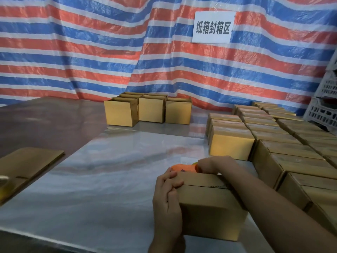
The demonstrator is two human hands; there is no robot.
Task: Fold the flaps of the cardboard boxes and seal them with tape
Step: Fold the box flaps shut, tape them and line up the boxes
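Your left hand (167, 196) lies against the left side of the cardboard box (209, 210), and its fingers are bent over the top edge onto the folded flaps. Your right hand (211, 164) is at the far end of the same box, with its fingers curled around the orange tape dispenser (184, 168). Just to the right of your right hand stand rows of closed boxes (291, 156). Far beyond both hands stand three open boxes (149, 112). Well to the left of your left hand lies flat cardboard (27, 165).
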